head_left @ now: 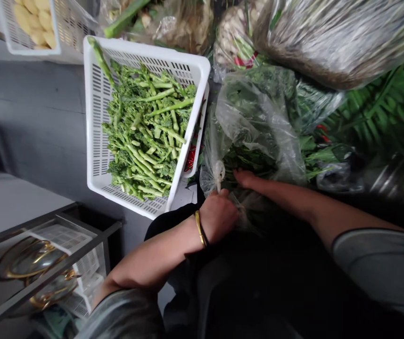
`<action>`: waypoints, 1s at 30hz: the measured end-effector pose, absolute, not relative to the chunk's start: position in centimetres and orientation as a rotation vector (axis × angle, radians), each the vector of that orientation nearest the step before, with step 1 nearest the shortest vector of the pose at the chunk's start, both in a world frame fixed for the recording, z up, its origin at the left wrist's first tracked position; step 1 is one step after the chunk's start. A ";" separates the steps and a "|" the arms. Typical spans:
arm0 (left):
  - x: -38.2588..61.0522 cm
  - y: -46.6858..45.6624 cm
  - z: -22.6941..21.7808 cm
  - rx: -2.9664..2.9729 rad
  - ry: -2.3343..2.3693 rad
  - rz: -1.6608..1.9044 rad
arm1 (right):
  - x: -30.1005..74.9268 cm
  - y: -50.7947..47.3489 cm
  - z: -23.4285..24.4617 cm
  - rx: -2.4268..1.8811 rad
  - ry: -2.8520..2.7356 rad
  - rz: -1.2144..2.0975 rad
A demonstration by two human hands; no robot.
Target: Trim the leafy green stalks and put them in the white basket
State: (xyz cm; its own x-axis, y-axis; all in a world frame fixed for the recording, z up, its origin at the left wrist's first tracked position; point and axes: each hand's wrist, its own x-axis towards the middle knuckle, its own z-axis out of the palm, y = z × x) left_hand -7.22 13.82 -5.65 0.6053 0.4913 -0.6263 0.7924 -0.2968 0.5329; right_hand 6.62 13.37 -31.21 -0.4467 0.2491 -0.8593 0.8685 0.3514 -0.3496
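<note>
My left hand (pixel 219 214), with a gold bangle on the wrist, is closed around the edge of a clear plastic bag (pixel 254 122) full of dark leafy greens. My right hand (pixel 244 178) reaches into the mouth of the same bag; its fingers are buried among the leaves and plastic. To the left of the bag stands a white slotted basket (pixel 97 108) heaped with green broccolini stems (pixel 148 132).
Red chillies (pixel 190 157) show in a basket under the white one. Another white basket with pale yellow pieces (pixel 35 23) sits top left. More bagged vegetables (pixel 332 37) and loose green leaves (pixel 378 113) lie to the right. A metal rack with glass lids (pixel 32 263) stands bottom left.
</note>
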 end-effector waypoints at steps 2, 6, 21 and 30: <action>-7.1 14.2 -5.3 1.989 0.992 -0.482 | 6.3 13.6 -31.8 0.974 1.811 -1.118; -7.0 14.6 -4.8 2.035 0.906 -0.617 | 6.5 13.5 -32.5 0.959 1.730 -1.146; -6.8 13.5 -4.7 2.108 0.885 -0.623 | 8.4 23.7 -25.5 0.865 2.023 -0.936; -4.9 12.4 -7.8 1.923 0.856 -0.756 | 12.6 31.3 -16.9 1.053 2.127 -0.690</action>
